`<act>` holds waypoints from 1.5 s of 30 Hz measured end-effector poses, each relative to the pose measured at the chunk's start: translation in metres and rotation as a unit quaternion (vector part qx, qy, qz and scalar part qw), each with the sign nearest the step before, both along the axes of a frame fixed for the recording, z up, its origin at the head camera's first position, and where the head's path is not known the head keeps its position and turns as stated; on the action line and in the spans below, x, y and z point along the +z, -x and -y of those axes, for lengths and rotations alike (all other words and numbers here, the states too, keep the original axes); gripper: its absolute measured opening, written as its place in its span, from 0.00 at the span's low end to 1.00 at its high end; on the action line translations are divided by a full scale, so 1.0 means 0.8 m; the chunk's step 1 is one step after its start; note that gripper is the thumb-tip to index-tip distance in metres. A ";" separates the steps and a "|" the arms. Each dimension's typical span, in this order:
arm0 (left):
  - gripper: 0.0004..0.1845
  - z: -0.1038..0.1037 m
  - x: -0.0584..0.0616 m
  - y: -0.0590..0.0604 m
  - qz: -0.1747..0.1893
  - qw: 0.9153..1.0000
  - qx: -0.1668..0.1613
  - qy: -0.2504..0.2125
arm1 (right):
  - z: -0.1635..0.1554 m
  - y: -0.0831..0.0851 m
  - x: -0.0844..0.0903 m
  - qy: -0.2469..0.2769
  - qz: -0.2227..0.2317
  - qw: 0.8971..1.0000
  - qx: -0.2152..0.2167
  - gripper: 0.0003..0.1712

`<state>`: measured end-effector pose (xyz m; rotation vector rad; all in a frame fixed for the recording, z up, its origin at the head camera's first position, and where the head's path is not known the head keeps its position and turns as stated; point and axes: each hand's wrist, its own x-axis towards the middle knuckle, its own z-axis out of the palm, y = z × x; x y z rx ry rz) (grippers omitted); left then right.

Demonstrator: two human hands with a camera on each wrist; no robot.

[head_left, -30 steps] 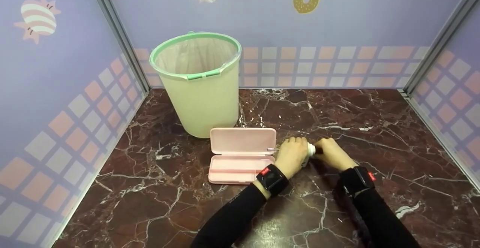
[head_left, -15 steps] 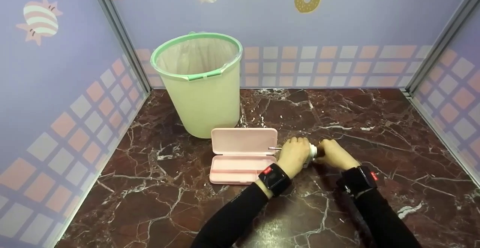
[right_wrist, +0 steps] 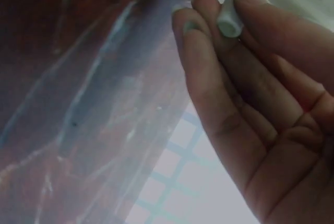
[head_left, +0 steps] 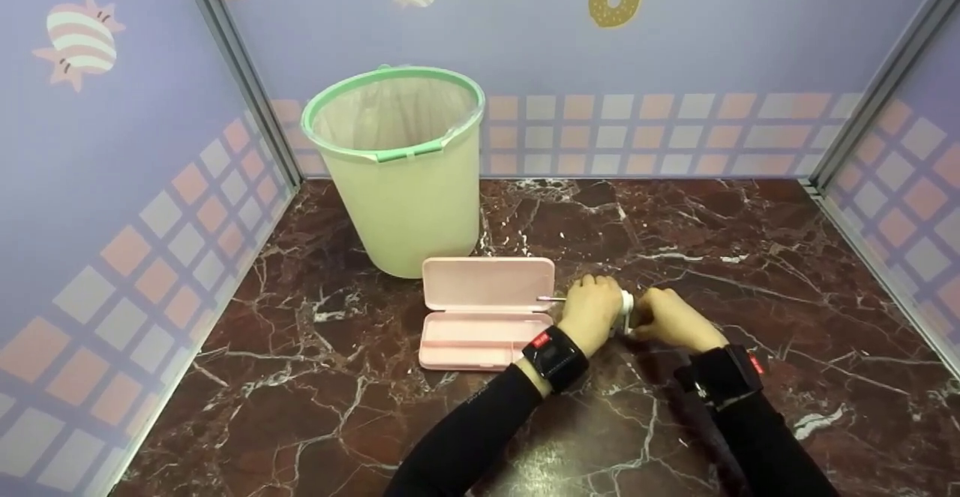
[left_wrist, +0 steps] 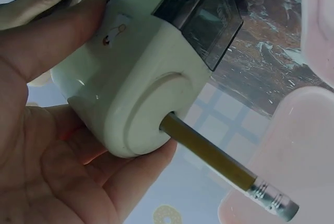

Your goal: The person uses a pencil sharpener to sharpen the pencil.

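Note:
My left hand point(head_left: 591, 311) grips a white crank pencil sharpener point(left_wrist: 133, 70), thumb on one side and fingers curled beneath. A pencil point(left_wrist: 209, 153) is in the sharpener's round hole, its eraser end sticking out. A dark see-through shavings drawer point(left_wrist: 201, 18) shows on the sharpener's side. With thumb and fingers, my right hand point(head_left: 673, 318) pinches the small white crank knob point(right_wrist: 229, 24). In the head view my left hand hides most of the sharpener. Just left of that hand lies an unfolded pink pencil case point(head_left: 487, 281), its lid standing up at the back.
Behind the pencil case stands a pale green waste bin point(head_left: 409, 204) with a liner and a green rim. White specks point(head_left: 523, 240) are scattered on the dark red marbled table point(head_left: 300, 422) near the bin. Patterned panels point(head_left: 525, 24) enclose the back and sides.
My right hand has shifted a little towards me and down, with the crank arm at a different angle. The left hand keeps its grip on the sharpener, nearly in place.

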<state>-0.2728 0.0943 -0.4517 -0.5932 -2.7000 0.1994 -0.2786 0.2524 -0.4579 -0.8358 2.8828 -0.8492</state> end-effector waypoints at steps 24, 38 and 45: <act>0.10 0.000 0.002 0.002 0.001 1.000 -0.003 -0.009 | -0.006 -0.033 0.028 0.034 -0.043 0.998 -0.031 0.05; 0.07 0.002 0.002 0.001 -0.016 1.000 -0.010 -0.009 | -0.006 -0.034 0.032 0.086 -0.040 0.994 -0.060 0.04; 0.08 0.006 0.004 0.005 -0.019 1.000 -0.016 -0.007 | -0.001 -0.031 0.031 0.094 -0.112 0.985 -0.087 0.06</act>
